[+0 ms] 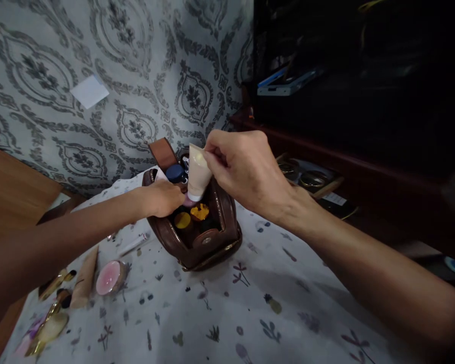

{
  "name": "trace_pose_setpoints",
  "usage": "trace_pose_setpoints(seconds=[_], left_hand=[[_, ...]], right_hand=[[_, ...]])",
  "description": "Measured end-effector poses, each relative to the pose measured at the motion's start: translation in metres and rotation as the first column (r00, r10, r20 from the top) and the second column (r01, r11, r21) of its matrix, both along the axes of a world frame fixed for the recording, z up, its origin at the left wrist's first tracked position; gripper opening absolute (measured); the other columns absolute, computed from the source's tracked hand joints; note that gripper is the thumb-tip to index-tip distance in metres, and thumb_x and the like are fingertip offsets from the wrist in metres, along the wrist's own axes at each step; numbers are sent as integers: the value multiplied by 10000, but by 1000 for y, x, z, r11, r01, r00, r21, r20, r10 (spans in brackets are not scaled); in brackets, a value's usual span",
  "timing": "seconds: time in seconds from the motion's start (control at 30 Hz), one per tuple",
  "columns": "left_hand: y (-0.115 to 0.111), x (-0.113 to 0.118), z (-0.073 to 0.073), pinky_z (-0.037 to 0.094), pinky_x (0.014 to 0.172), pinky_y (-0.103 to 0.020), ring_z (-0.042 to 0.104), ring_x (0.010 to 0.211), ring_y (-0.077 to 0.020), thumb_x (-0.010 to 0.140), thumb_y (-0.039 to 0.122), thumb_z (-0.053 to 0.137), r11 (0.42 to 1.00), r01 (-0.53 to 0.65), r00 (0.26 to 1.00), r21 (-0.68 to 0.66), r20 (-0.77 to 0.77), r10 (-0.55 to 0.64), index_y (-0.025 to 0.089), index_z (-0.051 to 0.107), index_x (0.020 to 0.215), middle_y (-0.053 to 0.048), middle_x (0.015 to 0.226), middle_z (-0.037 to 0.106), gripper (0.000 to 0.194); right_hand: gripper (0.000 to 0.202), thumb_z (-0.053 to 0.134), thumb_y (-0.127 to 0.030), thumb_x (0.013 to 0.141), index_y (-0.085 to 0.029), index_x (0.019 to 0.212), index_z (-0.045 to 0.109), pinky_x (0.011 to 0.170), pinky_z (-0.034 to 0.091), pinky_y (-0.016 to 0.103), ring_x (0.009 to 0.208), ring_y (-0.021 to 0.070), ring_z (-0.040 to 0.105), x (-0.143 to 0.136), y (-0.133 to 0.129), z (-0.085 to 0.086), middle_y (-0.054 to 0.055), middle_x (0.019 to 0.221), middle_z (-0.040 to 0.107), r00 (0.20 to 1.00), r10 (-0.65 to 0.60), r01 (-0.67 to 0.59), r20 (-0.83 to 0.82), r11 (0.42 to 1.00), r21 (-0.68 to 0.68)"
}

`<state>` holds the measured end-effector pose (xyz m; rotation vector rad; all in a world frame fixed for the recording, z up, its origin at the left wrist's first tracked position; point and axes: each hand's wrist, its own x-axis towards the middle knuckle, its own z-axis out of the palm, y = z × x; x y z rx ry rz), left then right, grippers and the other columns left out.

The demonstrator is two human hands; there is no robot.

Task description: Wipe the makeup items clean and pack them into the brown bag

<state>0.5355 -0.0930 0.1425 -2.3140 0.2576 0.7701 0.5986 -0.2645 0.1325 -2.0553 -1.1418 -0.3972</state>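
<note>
A brown leather bag [197, 253] stands unzipped on the patterned cloth, with a yellow lid [182, 220], a gold item [199, 212] and a dark blue cap [175, 173] inside. My right hand [242, 169] pinches the flat end of a cream tube [199, 172], whose white cap points down into the bag. At the bag's left rim is my left hand [165, 198], its fingers closed and bent inward; whatever they hold is hidden. A pinkish item shows beside its fingertips, under the tube's cap.
On the cloth [212, 313] at the left lie a pink round jar [108, 278], a beige tube [85, 278], a white tube [134, 244] and several gold items. Dark shelving [349, 156] rises on the right; a patterned wall is behind.
</note>
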Motion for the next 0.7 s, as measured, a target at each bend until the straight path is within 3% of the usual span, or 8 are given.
trace_pose_setpoints(seconds=[0.17,0.4,0.6,0.7], left_hand=[[8,4,-14,507,808,-353,686,1058,-284,880,70,486,1000,-2,1000,1,-10,2,153,690,1141,-144,1180,712,342],[9,4,-19,510,819,-376,686,1062,-292,839,57,574,997,-29,1000,-69,-3,29,223,673,1188,-128,1136,736,399],[16,2,-22,526,814,-397,688,1045,-304,817,65,588,997,-23,1000,-72,7,23,191,698,1129,-142,1124,733,354],[20,2,-24,519,822,-375,698,996,-285,771,66,626,984,-6,998,-176,57,16,189,720,1045,-120,1064,750,316]], right_hand=[[155,468,-185,909,-192,833,603,619,323,309,667,168,491,-1,1,0,43,730,588,1000,-9,9,-4,999,-35],[180,439,-161,895,-202,867,611,614,333,310,676,185,530,1,1,0,56,766,632,1000,-3,4,23,997,-73],[187,445,-151,889,-187,873,628,612,332,312,652,190,544,0,7,-2,63,738,637,999,14,-11,38,997,-80],[192,445,-168,901,-189,860,631,607,324,311,653,188,544,-1,9,-3,65,740,638,999,21,-18,28,996,-82]])
